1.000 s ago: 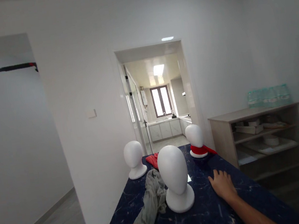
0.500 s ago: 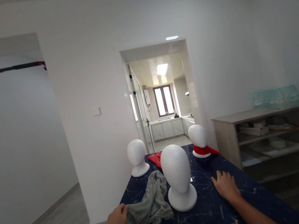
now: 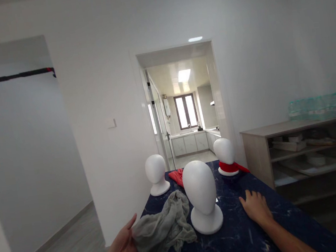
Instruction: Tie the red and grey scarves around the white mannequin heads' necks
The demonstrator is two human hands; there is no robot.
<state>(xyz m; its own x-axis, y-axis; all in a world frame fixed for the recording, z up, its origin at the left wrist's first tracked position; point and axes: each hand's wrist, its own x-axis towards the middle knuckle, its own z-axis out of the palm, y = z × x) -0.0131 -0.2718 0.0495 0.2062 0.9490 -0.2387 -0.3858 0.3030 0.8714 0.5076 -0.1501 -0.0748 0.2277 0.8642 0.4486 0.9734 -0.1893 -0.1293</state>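
My left hand [image 3: 122,247] is at the table's left edge, touching the near-left part of a crumpled grey-green scarf [image 3: 172,221]. One digit stretches upward, apart from the cloth; the remaining fingers are partly hidden by the scarf. Close to the scarf's right side stands a white mannequin head [image 3: 199,188], upright on its round base. My right hand [image 3: 256,206] rests palm down on the dark blue marbled table [image 3: 236,233], fingers spread, holding nothing.
Farther back stand a second white mannequin head [image 3: 155,171] and a third [image 3: 224,150] with a red scarf [image 3: 228,168] around its neck. Coral-red cloth [image 3: 177,177] lies between them. A shelf unit [image 3: 255,151] carrying bottles [image 3: 315,107] is at right.
My left hand has loosened from its pinch on the scarf's end and shifted slightly left and up, its fingers opening. The right hand stays on the table. The view has shifted slightly.
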